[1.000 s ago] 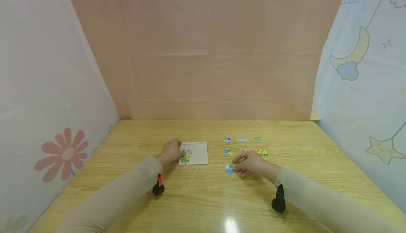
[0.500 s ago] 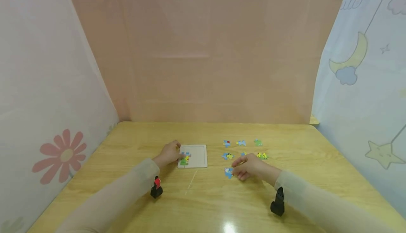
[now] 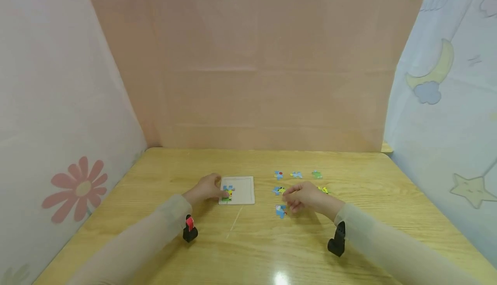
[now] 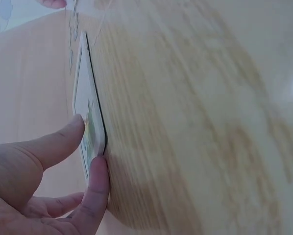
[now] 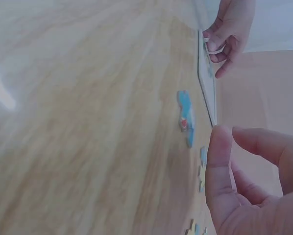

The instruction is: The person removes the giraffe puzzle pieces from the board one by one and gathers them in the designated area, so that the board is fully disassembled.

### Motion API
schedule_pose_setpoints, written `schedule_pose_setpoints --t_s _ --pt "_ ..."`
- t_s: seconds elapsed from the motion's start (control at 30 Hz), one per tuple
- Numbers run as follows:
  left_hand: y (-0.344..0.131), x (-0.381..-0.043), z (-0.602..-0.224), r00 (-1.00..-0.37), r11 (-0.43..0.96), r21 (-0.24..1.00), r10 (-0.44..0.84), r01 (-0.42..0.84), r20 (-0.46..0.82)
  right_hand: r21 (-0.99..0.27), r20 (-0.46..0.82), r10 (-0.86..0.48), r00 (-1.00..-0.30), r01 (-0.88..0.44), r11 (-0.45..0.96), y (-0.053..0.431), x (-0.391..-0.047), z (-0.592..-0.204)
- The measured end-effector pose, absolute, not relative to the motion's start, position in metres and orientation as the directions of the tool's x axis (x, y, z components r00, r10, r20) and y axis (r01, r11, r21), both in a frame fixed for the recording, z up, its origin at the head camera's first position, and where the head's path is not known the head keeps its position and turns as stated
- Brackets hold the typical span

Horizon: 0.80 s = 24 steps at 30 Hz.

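Note:
A square white puzzle tray lies on the table, with joined blue, yellow and green pieces in its left part. My left hand grips the tray's left edge; in the left wrist view the thumb rests over the pieces and a finger is at the rim. My right hand hovers beside a loose blue puzzle piece with a red spot. Its thumb and finger stand slightly apart in the right wrist view, with nothing between them. A blue and yellow puzzle piece lies just left of its fingertips.
At the back right lie a blue and red piece, a light blue piece and a green piece. A yellow piece shows partly behind my right hand. A tan panel rises behind the table.
My right hand has shifted a little up and away from the near blue piece, uncovering more of it and covering a piece in the middle row. The left hand stays on the tray.

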<state>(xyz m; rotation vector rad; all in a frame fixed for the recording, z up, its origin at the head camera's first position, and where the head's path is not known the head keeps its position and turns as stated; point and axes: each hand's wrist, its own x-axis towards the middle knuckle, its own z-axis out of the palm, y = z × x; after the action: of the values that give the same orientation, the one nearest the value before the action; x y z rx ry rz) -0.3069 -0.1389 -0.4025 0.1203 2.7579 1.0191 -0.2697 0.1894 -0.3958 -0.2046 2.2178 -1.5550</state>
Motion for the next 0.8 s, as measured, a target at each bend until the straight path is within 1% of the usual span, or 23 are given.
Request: schedule_pose_setpoints --t_s 0.17,0.4,0.57,0.7,0.8 --pt "-0.14 -0.307 -0.402 -0.975 0.749 0.662 0.169 0.034 -0.141 -0.93 -0.228 -0.398 -0.889 0.077 0.36 0.184 -0.279 -0.393" --pt "-0.139 -0.307 -0.403 -0.971 0.733 0.679 0.193 0.046 -0.143 -0.946 -0.265 -0.46 -0.847 0.136 0.295 0.174 -0.291 -0.394" --pt "-0.14 -0.309 -0.4 -0.964 0.721 0.688 0.232 0.081 -0.129 -0.957 -0.245 -0.447 -0.86 0.142 0.252 0.167 -0.301 -0.388" --pt "-0.144 -0.31 -0.398 -0.955 0.729 0.678 0.257 0.092 -0.148 -0.957 -0.231 -0.446 -0.865 0.119 0.264 0.161 -0.307 -0.387" --pt "-0.148 -0.31 -0.399 -0.946 0.753 0.649 0.28 0.111 -0.162 -0.954 -0.22 -0.456 -0.863 0.093 0.284 0.155 -0.31 -0.385"
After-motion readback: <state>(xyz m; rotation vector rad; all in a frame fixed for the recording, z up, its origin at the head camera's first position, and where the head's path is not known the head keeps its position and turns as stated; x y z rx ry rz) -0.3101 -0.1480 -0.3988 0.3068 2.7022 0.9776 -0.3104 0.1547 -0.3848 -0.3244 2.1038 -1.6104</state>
